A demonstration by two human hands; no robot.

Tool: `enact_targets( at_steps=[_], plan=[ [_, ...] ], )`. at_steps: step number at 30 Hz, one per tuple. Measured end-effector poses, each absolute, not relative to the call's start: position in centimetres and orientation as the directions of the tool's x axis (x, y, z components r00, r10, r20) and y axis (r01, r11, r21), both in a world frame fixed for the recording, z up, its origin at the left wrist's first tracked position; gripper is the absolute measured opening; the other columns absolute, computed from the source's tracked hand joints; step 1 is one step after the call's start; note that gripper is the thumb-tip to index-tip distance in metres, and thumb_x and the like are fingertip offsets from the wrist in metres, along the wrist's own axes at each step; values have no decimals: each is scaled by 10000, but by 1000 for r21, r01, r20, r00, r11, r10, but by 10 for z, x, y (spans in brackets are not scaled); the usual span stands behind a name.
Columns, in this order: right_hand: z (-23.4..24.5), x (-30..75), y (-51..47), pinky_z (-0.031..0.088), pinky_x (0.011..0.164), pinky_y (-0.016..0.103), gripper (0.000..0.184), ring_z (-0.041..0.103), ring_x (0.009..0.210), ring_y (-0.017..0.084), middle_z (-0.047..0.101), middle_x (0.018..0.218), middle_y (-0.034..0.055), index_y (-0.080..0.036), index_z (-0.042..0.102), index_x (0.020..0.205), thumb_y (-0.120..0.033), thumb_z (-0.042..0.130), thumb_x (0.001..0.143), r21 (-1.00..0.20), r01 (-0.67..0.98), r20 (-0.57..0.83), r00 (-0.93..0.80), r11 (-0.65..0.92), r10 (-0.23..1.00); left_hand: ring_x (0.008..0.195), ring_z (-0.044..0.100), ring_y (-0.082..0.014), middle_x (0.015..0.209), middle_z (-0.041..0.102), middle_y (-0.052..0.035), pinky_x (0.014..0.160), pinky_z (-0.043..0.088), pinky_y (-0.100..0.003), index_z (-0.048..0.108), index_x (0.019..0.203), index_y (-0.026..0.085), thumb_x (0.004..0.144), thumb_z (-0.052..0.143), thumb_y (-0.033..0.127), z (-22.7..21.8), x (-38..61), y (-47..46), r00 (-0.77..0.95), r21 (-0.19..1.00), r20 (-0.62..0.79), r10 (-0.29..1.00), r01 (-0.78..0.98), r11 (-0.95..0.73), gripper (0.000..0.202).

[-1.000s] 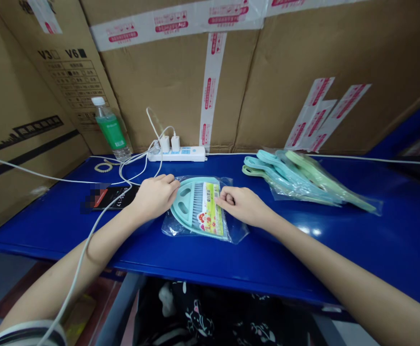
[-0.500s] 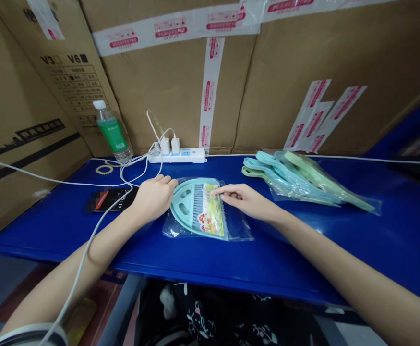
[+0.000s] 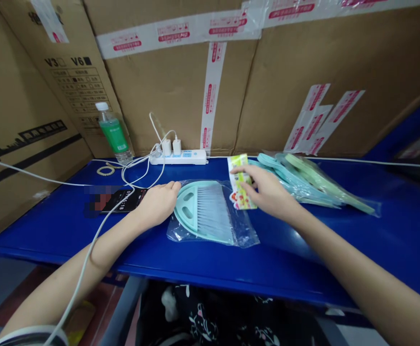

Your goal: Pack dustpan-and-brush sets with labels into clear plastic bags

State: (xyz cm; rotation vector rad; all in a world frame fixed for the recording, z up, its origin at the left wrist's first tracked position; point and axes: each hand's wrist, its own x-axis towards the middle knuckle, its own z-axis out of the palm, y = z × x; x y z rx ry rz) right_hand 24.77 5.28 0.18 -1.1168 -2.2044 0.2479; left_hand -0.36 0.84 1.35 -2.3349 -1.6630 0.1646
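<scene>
A mint-green mini dustpan with its brush (image 3: 203, 211) lies in a clear plastic bag (image 3: 246, 233) on the blue table (image 3: 339, 240). My left hand (image 3: 158, 203) rests closed on the left edge of the dustpan and bag, holding them down. My right hand (image 3: 267, 192) is just right of the bag, lifted a little, and pinches a yellow-green printed label card (image 3: 239, 188) that is out of the bag.
A stack of bagged mint and green handles (image 3: 303, 180) lies at the right rear. A power strip with chargers (image 3: 178, 154), white cables (image 3: 134, 168), a green-labelled bottle (image 3: 113, 132), a beaded bracelet (image 3: 104, 169) and a phone (image 3: 118, 199) sit at the left rear. Cardboard boxes (image 3: 181, 96) wall the back.
The label card, which lay on the brush inside the bag, has been drawn out to the right in my right hand. My left hand stayed on the dustpan's left edge.
</scene>
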Motion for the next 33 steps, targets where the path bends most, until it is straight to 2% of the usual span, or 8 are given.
enact_targets(
  at_steps=[3,9,14,20,22,24,27,33],
  plan=[
    [18,240,65,455,722,350,453,605,856,229,662,1028,105,-176,564,1194,-93,447,764,-357,633,522,-474,686,709,871,654,-231,956,648,-103,734,508,-327,520,1016,118,879,354,53,13,-2,7,365,-218,15,931,910,-353,225],
    [23,180,112,458,775,334,584,626,814,190,686,939,74,-141,455,1339,-45,540,769,-338,600,373,-622,725,689,888,647,-215,961,635,-87,747,511,-323,489,1006,145,899,332,77,13,-1,4,433,-139,10,901,893,-428,202],
    [7,144,138,457,722,277,490,631,758,161,690,844,46,-118,569,1207,-67,661,728,-224,679,236,-659,700,714,883,648,-223,961,636,-87,730,517,-332,483,1002,138,919,343,122,16,-2,2,440,-141,-5,898,889,-436,164],
    [16,152,128,401,853,349,323,570,1060,254,639,1112,159,-132,635,1098,-69,602,783,-67,701,297,-666,710,685,862,652,-221,958,638,-89,703,516,-322,482,1010,142,910,343,118,16,-2,1,428,-168,-8,904,890,-423,173],
    [19,171,120,383,850,368,296,574,1040,268,657,1054,171,-124,660,1030,-14,534,786,2,708,292,-676,706,677,863,652,-219,939,641,-85,700,513,-316,482,1006,148,898,346,110,16,-2,1,426,-178,-1,905,890,-420,177],
    [18,196,113,387,807,363,299,594,964,261,685,968,150,-140,665,1006,-14,506,786,215,696,238,-717,685,655,858,653,-217,920,645,-78,698,508,-313,482,999,152,890,345,105,16,-2,1,430,-186,6,903,888,-421,182],
    [11,232,105,387,785,354,274,604,867,235,702,851,101,-183,684,896,-26,487,789,400,667,180,-730,628,660,831,656,-213,888,650,-69,689,500,-309,483,989,156,890,335,106,16,-1,1,433,-186,12,902,887,-423,184],
    [-1,257,101,366,881,387,307,587,891,234,706,823,84,-201,690,872,-1,469,797,499,638,197,-743,587,640,788,666,-225,857,665,-68,650,483,-315,477,990,149,917,321,143,18,-1,0,413,-159,-12,910,898,-410,172]
  ],
)
